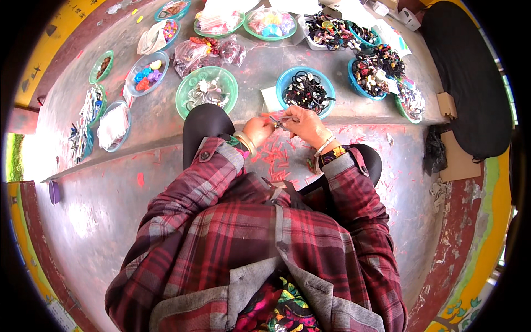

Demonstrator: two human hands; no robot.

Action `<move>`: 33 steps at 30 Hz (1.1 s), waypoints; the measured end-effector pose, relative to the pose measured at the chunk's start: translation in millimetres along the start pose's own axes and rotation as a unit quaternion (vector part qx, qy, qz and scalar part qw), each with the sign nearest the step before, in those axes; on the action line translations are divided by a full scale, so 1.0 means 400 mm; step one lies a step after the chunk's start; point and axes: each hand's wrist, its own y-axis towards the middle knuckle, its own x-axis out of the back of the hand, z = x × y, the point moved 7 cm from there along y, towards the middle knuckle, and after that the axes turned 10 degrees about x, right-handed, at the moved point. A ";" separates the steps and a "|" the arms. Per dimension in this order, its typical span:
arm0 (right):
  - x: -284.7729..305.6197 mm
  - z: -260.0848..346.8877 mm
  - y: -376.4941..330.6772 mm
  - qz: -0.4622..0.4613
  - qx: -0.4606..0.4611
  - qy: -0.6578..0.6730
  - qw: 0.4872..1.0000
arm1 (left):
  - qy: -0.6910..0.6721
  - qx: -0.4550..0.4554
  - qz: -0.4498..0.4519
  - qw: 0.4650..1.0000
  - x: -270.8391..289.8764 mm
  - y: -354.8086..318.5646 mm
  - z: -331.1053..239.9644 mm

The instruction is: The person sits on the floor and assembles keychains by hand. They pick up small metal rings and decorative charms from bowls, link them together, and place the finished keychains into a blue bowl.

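Observation:
Between my knees, my left hand (259, 131) and my right hand (307, 126) meet with fingertips pinched together. A small dark and silvery piece with a bit of pink beside it shows between them; it is too small to name. Just beyond my right hand stands a blue basin (281, 83) heaped with black elastic bands (305, 91) that bear pale bits. A green basin (181, 94) with white and grey small pieces lies beyond my left knee. Many thin pink-red scraps (272, 157) are scattered on the floor under my hands.
A white card (271, 99) leans by the blue basin. More basins with coloured pieces, bands and packets stand at left and along the back. Plastic bags (193, 58) lie behind the green basin. At right are a long black cushion (467, 77) and cardboard (460, 157); a purple cup (54, 192) stands left.

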 end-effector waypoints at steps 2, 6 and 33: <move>-0.002 -0.028 0.007 -0.012 0.022 -0.040 0.999 | 0.010 -0.002 0.003 1.000 -0.007 0.000 0.002; 0.000 0.014 0.009 -0.028 0.146 -0.277 0.949 | 0.020 -0.039 -0.002 0.999 0.001 -0.022 -0.038; -0.042 0.039 0.000 0.019 0.252 -0.378 0.891 | 0.164 -0.079 0.025 0.983 -0.031 -0.026 -0.044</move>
